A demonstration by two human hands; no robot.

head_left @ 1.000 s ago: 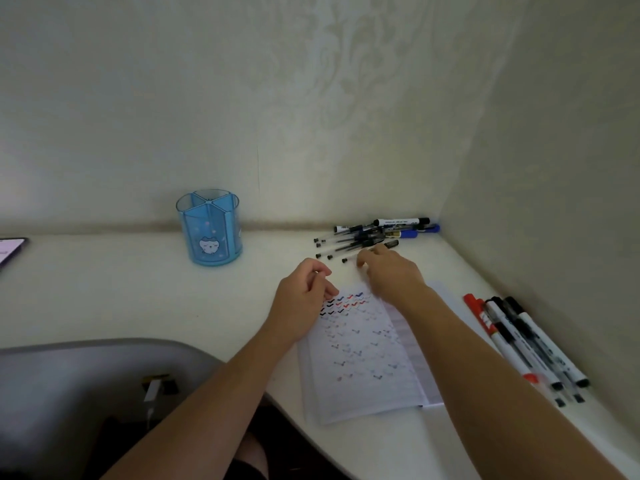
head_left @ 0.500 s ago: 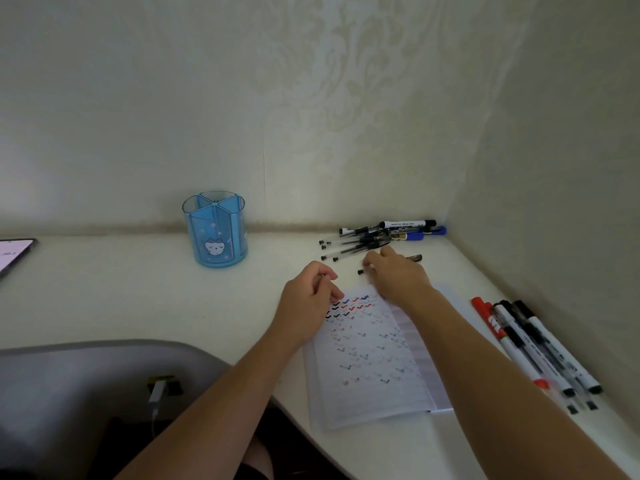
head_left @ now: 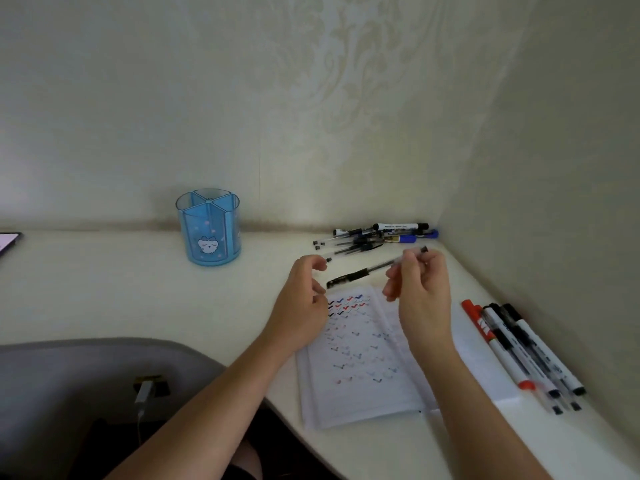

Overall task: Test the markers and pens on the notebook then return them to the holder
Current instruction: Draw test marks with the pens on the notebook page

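My right hand (head_left: 420,289) pinches a clear black pen (head_left: 367,270) near its rear end and holds it above the top of the open notebook (head_left: 356,362), capped tip pointing left. My left hand (head_left: 304,296) hovers just left of that tip with fingers loosely curled, holding nothing. The notebook page carries rows of black, red and blue check marks. A blue divided holder (head_left: 209,227) stands empty at the back of the desk. A pile of pens and markers (head_left: 377,235) lies in the back corner.
Several markers and pens (head_left: 519,351) lie in a row along the right wall, beside the notebook. A phone edge (head_left: 8,242) shows at the far left. A grey chair back (head_left: 86,375) with a cable is in front of the curved desk edge.
My right hand has picked one pen from beside the pile and lifted it over the notebook. My left hand opened slightly toward the pen's tip.
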